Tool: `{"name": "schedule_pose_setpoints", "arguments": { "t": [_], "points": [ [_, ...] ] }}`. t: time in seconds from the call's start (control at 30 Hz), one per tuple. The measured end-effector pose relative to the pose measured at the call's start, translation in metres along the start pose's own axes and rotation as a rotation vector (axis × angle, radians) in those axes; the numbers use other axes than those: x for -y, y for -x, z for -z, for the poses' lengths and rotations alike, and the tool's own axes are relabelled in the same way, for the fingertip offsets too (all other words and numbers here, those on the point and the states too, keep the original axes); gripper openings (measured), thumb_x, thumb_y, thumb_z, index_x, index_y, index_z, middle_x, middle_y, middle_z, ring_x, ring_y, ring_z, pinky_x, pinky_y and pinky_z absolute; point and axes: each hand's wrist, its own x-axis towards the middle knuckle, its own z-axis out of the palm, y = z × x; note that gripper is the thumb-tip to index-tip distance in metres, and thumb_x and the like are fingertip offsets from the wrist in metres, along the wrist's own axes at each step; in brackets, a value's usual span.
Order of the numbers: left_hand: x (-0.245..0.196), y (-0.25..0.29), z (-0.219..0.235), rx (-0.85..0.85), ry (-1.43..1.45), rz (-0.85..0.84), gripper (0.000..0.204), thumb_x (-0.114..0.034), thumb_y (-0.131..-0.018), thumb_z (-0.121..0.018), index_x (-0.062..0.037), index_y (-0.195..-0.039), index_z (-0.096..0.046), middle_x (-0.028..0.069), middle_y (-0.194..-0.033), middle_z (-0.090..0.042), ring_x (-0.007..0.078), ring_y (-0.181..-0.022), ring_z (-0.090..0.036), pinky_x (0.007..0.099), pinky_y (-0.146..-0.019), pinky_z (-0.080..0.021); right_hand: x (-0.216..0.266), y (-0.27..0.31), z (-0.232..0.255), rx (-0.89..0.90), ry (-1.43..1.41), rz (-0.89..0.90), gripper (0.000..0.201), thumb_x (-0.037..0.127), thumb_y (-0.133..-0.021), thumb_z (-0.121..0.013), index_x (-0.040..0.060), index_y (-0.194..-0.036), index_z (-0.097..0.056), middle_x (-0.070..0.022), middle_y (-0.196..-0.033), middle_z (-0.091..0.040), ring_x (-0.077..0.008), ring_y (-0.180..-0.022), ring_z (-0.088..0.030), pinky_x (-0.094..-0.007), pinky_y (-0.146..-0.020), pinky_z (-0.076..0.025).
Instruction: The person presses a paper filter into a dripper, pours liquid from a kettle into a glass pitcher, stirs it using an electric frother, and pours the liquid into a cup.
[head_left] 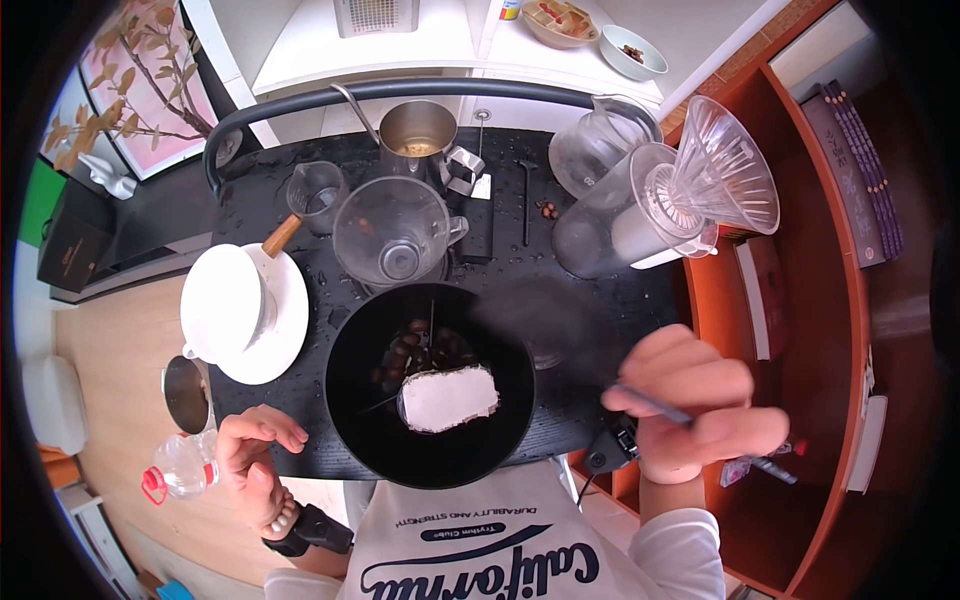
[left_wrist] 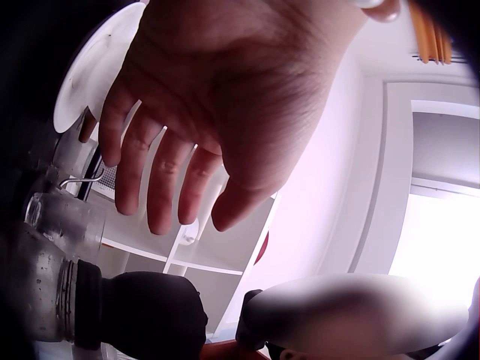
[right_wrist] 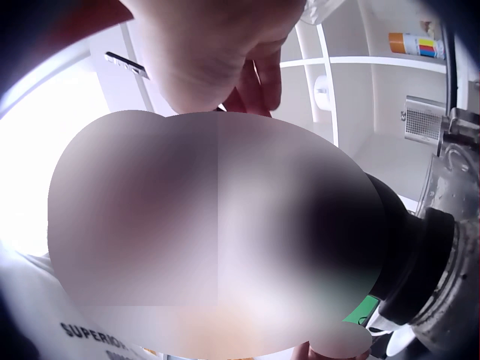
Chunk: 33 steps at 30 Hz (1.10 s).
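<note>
A wide black bowl (head_left: 352, 410) stands at the near edge of the black table (head_left: 600, 300). It holds brown coffee beans (head_left: 408, 350) and a white oblong piece (head_left: 450, 398). My right hand (head_left: 690, 400) hovers right of the bowl and grips a thin dark tool (head_left: 650, 403). The tool's far end is a dark blur over the table. In the right wrist view the right hand (right_wrist: 217, 52) shows at the top. My left hand (head_left: 255, 450) rests at the table's near left edge, holding nothing, fingers relaxed. The left wrist view shows the left hand (left_wrist: 195, 127) with its palm open.
Behind the bowl stand a glass pitcher (head_left: 395, 235), a metal jug (head_left: 418, 130), a small wooden-handled glass (head_left: 315, 190), a glass carafe (head_left: 600, 150) and a clear dripper (head_left: 720, 170). A white cup on a saucer (head_left: 235, 305) sits left. A red-capped plastic bottle (head_left: 185, 470) lies below. An orange shelf (head_left: 800, 330) flanks the right.
</note>
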Motion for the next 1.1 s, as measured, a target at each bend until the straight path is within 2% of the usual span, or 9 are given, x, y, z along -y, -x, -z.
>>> {"name": "schedule_pose_setpoints", "arguments": {
  "t": [0.07, 0.27, 0.47, 0.67, 0.77, 0.93, 1.0, 1.03, 1.1],
  "points": [
    [0.0, 0.0, -0.001, 0.006, 0.0, -0.001, 0.043, -0.043, -0.079, -0.059, -0.0021, -0.088, -0.047, 0.0114, -0.068, -0.053, 0.022, -0.066, -0.053, 0.0315, -0.063, -0.043, 0.004, 0.007, 0.003, -0.352, -0.012, 0.003, 0.018, 0.014, -0.087, -0.053, 0.0052, -0.097, -0.043, -0.0178, -0.071, -0.057, -0.0223, -0.05, -0.055, -0.032, -0.05, -0.046],
    [0.001, -0.001, -0.005, 0.058, 0.007, 0.058, 0.046, -0.038, -0.076, -0.063, -0.0007, -0.099, -0.047, 0.0145, -0.085, -0.054, 0.022, -0.079, -0.053, 0.0315, -0.073, -0.042, 0.019, 0.067, 0.045, -0.54, 0.185, -0.93, 0.008, 0.011, -0.091, -0.044, 0.0036, -0.094, -0.043, -0.0102, -0.069, -0.055, -0.0136, -0.056, -0.054, -0.0243, -0.055, -0.046],
    [0.006, -0.017, -0.023, 0.139, -0.029, 0.07, 0.079, -0.028, -0.061, -0.072, -0.002, -0.126, -0.035, 0.0157, -0.112, -0.048, 0.0259, -0.108, -0.046, 0.0348, -0.09, -0.034, 0.019, 0.129, 0.042, -0.805, -0.098, -1.303, 0.018, 0.014, -0.092, -0.043, 0.0021, -0.106, -0.045, -0.0141, -0.081, -0.06, -0.0172, -0.065, -0.06, -0.0259, -0.062, -0.05],
    [0.006, -0.044, -0.038, 0.473, -0.221, 0.215, 0.101, -0.016, -0.049, -0.084, -0.0026, -0.132, -0.026, 0.0133, -0.13, -0.032, 0.0251, -0.118, -0.038, 0.0354, -0.099, -0.03, 0.031, 0.122, 0.064, -0.249, -0.076, -1.764, 0.032, 0.025, -0.092, -0.045, 0.0003, -0.077, -0.059, -0.0075, -0.057, -0.057, -0.0099, -0.042, -0.053, -0.0189, -0.041, -0.043],
    [-0.001, -0.05, -0.054, 0.482, -0.286, 0.187, 0.089, -0.02, -0.055, -0.083, -0.0039, -0.127, -0.034, 0.0122, -0.124, -0.04, 0.0217, -0.115, -0.041, 0.0353, -0.096, -0.035, 0.041, 0.078, 0.049, 0.092, 0.332, -1.386, 0.02, 0.017, -0.087, -0.052, -0.0014, -0.085, -0.058, -0.0063, -0.064, -0.058, -0.0109, -0.051, -0.054, -0.022, -0.049, -0.043],
    [0.0, -0.054, -0.065, 0.539, -0.14, 0.15, 0.077, -0.019, -0.059, -0.08, -0.0037, -0.123, -0.04, 0.0107, -0.117, -0.047, 0.0205, -0.11, -0.046, 0.0337, -0.093, -0.038, 0.035, -0.015, 0.011, 0.392, 0.646, -0.195, 0.037, 0.042, -0.074, -0.058, 0.0111, -0.092, -0.064, -0.0078, -0.095, -0.057, -0.0222, -0.076, -0.054, -0.0314, -0.066, -0.043],
    [0.0, -0.056, -0.07, 0.569, -0.068, 0.127, 0.072, -0.018, -0.061, -0.079, -0.0036, -0.121, -0.042, 0.01, -0.113, -0.05, 0.0198, -0.107, -0.048, 0.0329, -0.092, -0.039, 0.027, -0.049, -0.012, 0.519, 0.772, 0.014, 0.038, 0.036, -0.063, -0.058, 0.0183, -0.097, -0.061, -0.0046, -0.093, -0.054, -0.0172, -0.077, -0.049, -0.027, -0.064, -0.039],
    [0.001, -0.058, -0.074, 0.583, -0.032, 0.116, 0.069, -0.018, -0.062, -0.078, -0.0035, -0.12, -0.044, 0.0096, -0.111, -0.051, 0.0195, -0.106, -0.049, 0.0325, -0.091, -0.04, 0.017, -0.06, -0.022, 0.599, 0.831, 0.126, 0.035, 0.047, -0.082, -0.046, 0.0175, -0.092, -0.062, -0.0066, -0.092, -0.056, -0.0197, -0.075, -0.052, -0.0296, -0.063, -0.039],
    [0.013, -0.059, -0.077, 0.491, -0.138, 0.164, 0.047, -0.014, -0.068, -0.071, -0.0033, -0.109, -0.051, 0.0092, -0.101, -0.057, 0.0186, -0.095, -0.054, 0.0309, -0.082, -0.044, 0.0, -0.07, -0.04, 0.674, 0.796, 0.201, 0.019, 0.029, -0.076, -0.052, 0.013, -0.085, -0.056, -0.0018, -0.072, -0.046, -0.0147, -0.063, -0.047, -0.0264, -0.055, -0.034]
  ]
}}
